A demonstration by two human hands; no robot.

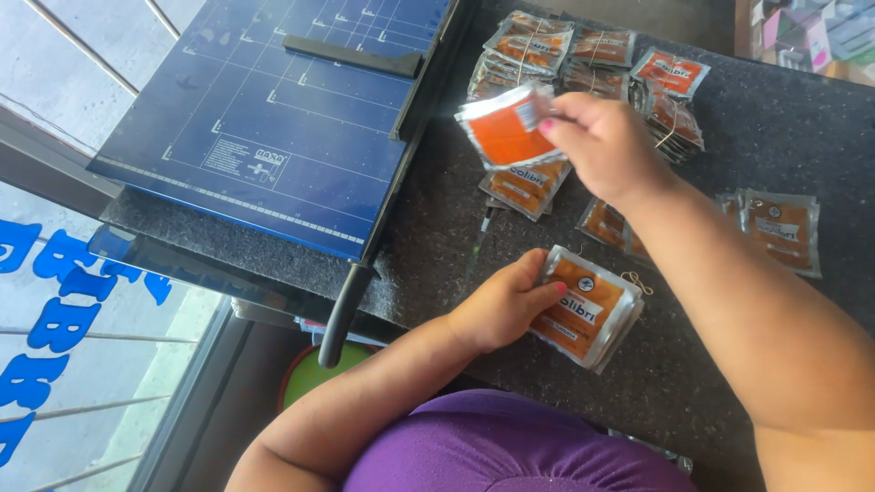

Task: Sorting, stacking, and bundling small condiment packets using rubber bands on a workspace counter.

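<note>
Nearest: left hand, closed around a small stack of orange-and-silver sachets held on the dark counter.

Beside the stack: a loose rubber band.

Middle: right hand, fingertips pinched on a single sachet lifted above loose sachets. For a tidy stack, it likely pays to square edges and keep faces one way.

Right: more loose sachets.

Far: banded bundles.

Far left: blue paper cutter, handle down.
</note>
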